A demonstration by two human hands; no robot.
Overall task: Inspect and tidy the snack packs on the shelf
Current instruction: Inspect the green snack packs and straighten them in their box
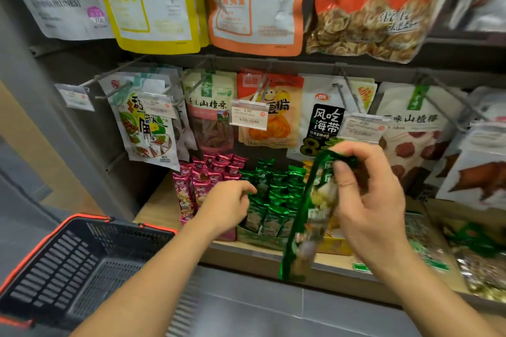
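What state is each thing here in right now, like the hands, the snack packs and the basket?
Right hand: shut on green snack pack, held up by its top.
Green snack pack: lifted off the shelf, hanging down.
Left hand: fingers curled, at the green packs in the box.
Green packs in the box: standing upright in rows.
Pink packs: standing upright.
Basket: appears empty.
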